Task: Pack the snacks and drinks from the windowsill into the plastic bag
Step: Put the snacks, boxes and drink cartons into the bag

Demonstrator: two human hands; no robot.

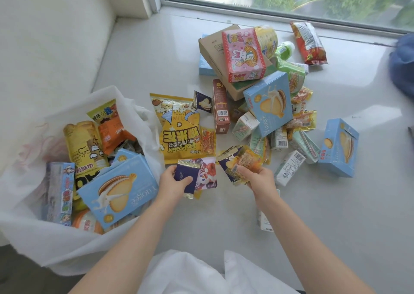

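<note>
Head view, looking down at the windowsill (156,58). Left hand (173,183) at about 6 o'clock of the frame centre, grip curled round a dark navy sachet (185,177) with gold crimped ends, thumb on top; long axis of that sachet running roughly 12 to 6 o'clock. Just under it, a small pink-and-white candy packet (207,175), seemingly caught in the same pinch, though not certain. Right hand (257,179) slightly toward 4 o'clock from centre, fingers closed on a bunch of small yellow noodle-snack packets (248,161), with a second navy sachet (226,166) fanned out at the bunch's 9 o'clock side.

White plastic bag (139,114) lying open at 9 o'clock of the left hand, mouth facing up and already carrying a pale blue sandwich-biscuit box (116,186), a yellow crisps bag (83,146) and an orange snack packet (112,126). Left hand plainly nearer: bag rim just beside its wrist. Right hand farther, with the left forearm between it and the bag, so probably a left-first drop at 9 o'clock, then a crossing reach.

Yellow popcorn bag (179,128) flat at 12 o'clock of the left hand. Remaining heap of boxes and milk cartons (244,123) from 12 to 3 o'clock of the right hand.
</note>
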